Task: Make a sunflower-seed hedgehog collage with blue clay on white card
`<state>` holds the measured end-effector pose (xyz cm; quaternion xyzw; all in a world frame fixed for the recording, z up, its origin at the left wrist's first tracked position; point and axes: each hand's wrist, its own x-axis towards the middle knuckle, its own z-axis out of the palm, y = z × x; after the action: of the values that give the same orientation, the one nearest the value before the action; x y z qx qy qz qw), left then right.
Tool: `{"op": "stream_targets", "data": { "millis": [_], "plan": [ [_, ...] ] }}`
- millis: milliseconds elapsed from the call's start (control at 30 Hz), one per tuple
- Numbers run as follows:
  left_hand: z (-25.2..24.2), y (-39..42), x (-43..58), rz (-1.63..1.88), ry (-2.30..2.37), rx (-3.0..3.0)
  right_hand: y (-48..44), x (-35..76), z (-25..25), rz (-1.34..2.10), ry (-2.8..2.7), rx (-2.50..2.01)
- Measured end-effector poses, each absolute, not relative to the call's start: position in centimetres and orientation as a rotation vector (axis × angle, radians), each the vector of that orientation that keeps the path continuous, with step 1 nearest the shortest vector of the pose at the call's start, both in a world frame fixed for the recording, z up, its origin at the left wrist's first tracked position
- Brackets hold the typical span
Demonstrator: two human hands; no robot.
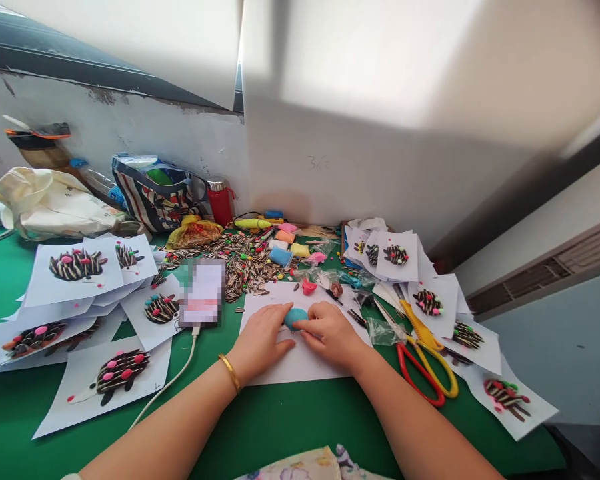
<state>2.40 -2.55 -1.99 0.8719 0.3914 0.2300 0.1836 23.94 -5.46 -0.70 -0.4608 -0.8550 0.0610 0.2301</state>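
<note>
A rounded piece of blue modelling clay (295, 318) lies on a sheet of white paper (325, 373) in front of me. From the left, my left hand (263, 333) holds its edge, fingers stretched along the upper side and the thumb lower down. My right hand (330, 335) has bent fingers pressed against the clay's right side, with the index finger across its lower edge. Part of the clay is hidden by the fingers. Beyond the hands, a red lump of clay (309, 287) rests at the top of the paper.
Sunflower seeds (245, 267) are heaped behind the paper, near coloured clay blocks (281, 257). Finished seed pictures (123, 371) lie left, more seed pictures (427, 303) right. Red-and-yellow scissors (423, 373) lie by my right forearm. A phone (203, 293) with a cable is at left.
</note>
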Motion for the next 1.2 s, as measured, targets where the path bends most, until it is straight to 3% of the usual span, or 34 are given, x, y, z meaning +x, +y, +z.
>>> {"op": "stream_targets", "data": {
  "millis": [1200],
  "plan": [
    [-2.6,-2.1,1.9,0.708,1.113,2.381,-5.4,21.4,-0.7,0.11,-2.386,-1.455]
  ]
}}
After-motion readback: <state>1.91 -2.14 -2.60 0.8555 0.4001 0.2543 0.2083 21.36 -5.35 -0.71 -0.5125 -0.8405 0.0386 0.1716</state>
